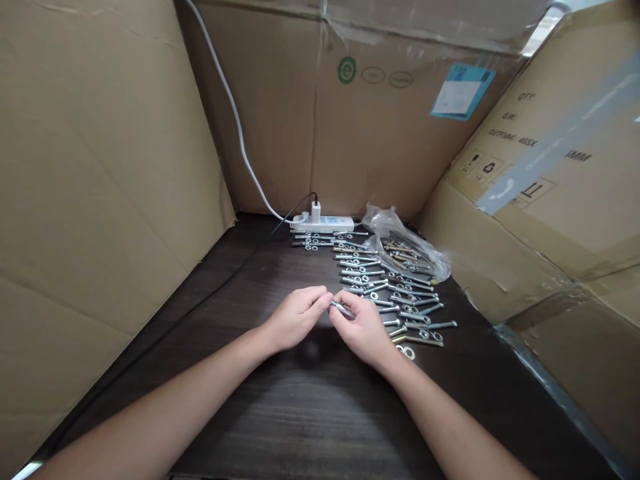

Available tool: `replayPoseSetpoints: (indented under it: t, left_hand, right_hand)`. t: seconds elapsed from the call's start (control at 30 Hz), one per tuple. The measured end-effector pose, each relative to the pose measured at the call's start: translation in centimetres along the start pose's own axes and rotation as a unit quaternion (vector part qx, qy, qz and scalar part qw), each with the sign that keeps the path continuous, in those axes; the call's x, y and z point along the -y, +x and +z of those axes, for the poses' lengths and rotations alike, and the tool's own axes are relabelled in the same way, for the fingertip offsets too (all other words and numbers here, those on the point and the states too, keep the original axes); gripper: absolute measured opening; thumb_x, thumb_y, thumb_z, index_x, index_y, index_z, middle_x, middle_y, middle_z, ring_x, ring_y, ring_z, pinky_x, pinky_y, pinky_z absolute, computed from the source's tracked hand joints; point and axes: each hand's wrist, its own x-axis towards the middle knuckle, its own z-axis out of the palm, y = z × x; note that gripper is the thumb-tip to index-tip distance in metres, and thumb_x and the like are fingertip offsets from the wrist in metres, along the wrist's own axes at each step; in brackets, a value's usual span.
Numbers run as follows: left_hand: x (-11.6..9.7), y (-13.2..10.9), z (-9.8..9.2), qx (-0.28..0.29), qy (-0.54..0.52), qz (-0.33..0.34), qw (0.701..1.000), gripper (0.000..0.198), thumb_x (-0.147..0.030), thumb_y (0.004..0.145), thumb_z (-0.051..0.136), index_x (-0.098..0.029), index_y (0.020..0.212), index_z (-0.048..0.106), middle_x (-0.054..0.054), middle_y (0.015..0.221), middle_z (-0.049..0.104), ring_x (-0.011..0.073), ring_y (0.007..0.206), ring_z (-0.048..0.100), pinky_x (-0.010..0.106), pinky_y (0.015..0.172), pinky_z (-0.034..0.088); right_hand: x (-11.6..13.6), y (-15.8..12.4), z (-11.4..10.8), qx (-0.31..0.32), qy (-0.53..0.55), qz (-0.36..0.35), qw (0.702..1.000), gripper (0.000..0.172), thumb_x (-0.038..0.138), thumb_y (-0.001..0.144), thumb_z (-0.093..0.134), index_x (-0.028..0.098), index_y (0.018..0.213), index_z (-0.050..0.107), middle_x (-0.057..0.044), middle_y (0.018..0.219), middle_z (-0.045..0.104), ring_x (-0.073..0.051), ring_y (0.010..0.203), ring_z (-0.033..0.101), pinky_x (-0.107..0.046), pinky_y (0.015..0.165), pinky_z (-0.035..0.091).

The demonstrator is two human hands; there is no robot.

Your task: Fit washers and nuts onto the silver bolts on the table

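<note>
Dark brown wood, with faint streaks, makes the worktop (300,413) in front of you. Big cardboard stands around it: a left wall (100,167), a back wall (270,87) with a green mark (347,69) and a blue label (463,91), and a right wall (565,220) with black print and shiny tape (560,143). A white power strip (330,224) sits by the back, with a white cord (235,113) and a black cord (217,289). Near it lies a clear bag (383,220). Rows of bolts (417,326) and metal rings (409,352) lie to the right. Over the worktop's middle, your right hand (365,328) pinches a shiny bolt (343,309) in its fingers; your left hand (301,316) has its fingers pressed together at the bolt's other end.
</note>
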Motion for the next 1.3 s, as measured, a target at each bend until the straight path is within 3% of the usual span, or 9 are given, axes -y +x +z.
replayPoseSetpoints:
  t: [0.17,0.27,0.5,0.6,0.7,0.9,1.0,1.1,1.3]
  left_hand:
    - [-0.2,-0.4,0.1,-0.018,0.001,0.022,1.000,0.009,-0.021,0.088,0.041,-0.018,0.090,0.049,-0.001,0.081,0.046,0.0126,0.072,0.044,0.025,0.066,0.037]
    - [-0.4,-0.6,0.0,-0.053,0.006,0.034,0.998,0.033,-0.011,0.080,0.041,-0.019,0.112,0.044,0.001,0.091,0.047,0.0137,0.077,0.046,0.026,0.072,0.039]
    - [-0.3,-0.1,-0.2,-0.022,0.037,0.027,0.999,0.030,-0.030,0.093,0.035,-0.018,0.067,0.040,-0.002,0.070,0.042,0.0126,0.066,0.042,0.026,0.063,0.035]
    - [-0.5,-0.4,0.0,-0.013,0.016,0.036,0.999,0.009,-0.021,0.088,0.041,-0.018,0.084,0.048,-0.001,0.078,0.045,0.0126,0.071,0.043,0.025,0.065,0.037]
    - [-0.7,-0.6,0.0,-0.057,0.005,0.035,0.998,0.029,-0.014,0.081,0.044,-0.019,0.110,0.043,0.000,0.089,0.044,0.0133,0.078,0.044,0.025,0.069,0.039]
    - [-0.4,-0.2,0.0,-0.026,0.047,0.031,0.998,0.025,-0.028,0.092,0.037,-0.018,0.070,0.042,-0.002,0.071,0.043,0.0122,0.066,0.042,0.025,0.062,0.033]
    - [-0.4,-0.3,0.1,-0.009,0.031,0.033,0.999,0.008,-0.020,0.087,0.041,-0.018,0.082,0.048,-0.002,0.076,0.046,0.0124,0.070,0.044,0.025,0.064,0.036]
    - [-0.5,-0.6,0.1,-0.045,0.012,0.035,0.998,0.035,-0.010,0.076,0.045,-0.019,0.110,0.044,0.001,0.091,0.047,0.0140,0.079,0.046,0.025,0.070,0.040]
    - [-0.4,-0.2,-0.1,-0.044,0.040,0.035,0.998,0.017,-0.026,0.090,0.040,-0.018,0.076,0.045,-0.001,0.076,0.045,0.0132,0.070,0.044,0.026,0.064,0.036]
  right_hand:
    - [0.0,0.1,-0.1,-0.011,-0.001,0.003,1.000,0.015,0.026,0.079,0.049,0.018,0.066,0.048,0.005,0.057,0.043,-0.010,0.054,0.039,-0.021,0.054,0.033]
    - [-0.1,0.1,-0.1,-0.013,-0.005,0.002,1.000,0.012,0.025,0.078,0.050,0.019,0.067,0.048,0.005,0.057,0.043,-0.010,0.053,0.039,-0.021,0.053,0.033]
    - [-0.5,0.0,0.1,-0.008,-0.007,-0.006,1.000,0.018,0.027,0.076,0.053,0.020,0.062,0.042,0.006,0.055,0.043,-0.009,0.050,0.038,-0.020,0.050,0.031]
    - [-0.5,0.1,0.1,-0.012,-0.012,-0.004,1.000,0.019,0.026,0.075,0.053,0.020,0.062,0.041,0.006,0.055,0.042,-0.009,0.050,0.038,-0.020,0.050,0.031]
    - [-0.6,0.1,0.1,-0.015,-0.023,-0.002,1.000,0.018,0.024,0.073,0.053,0.020,0.061,0.041,0.006,0.054,0.041,-0.009,0.050,0.038,-0.020,0.050,0.030]
    - [-0.7,0.2,0.0,-0.021,-0.024,-0.015,0.999,0.023,0.023,0.072,0.053,0.020,0.057,0.036,0.007,0.051,0.040,-0.009,0.050,0.037,-0.021,0.050,0.028]
    - [-0.7,0.3,0.0,-0.022,-0.029,-0.010,0.999,0.021,0.021,0.071,0.051,0.020,0.057,0.035,0.007,0.052,0.039,-0.010,0.050,0.036,-0.021,0.050,0.028]
    - [-0.8,0.4,-0.1,-0.023,-0.030,-0.007,0.999,0.017,0.018,0.070,0.049,0.020,0.058,0.036,0.007,0.052,0.039,-0.009,0.051,0.036,-0.021,0.051,0.028]
    - [-1.1,0.3,0.0,-0.016,-0.033,-0.016,0.999,0.020,0.019,0.071,0.049,0.020,0.057,0.035,0.006,0.051,0.039,-0.010,0.051,0.036,-0.021,0.050,0.027]
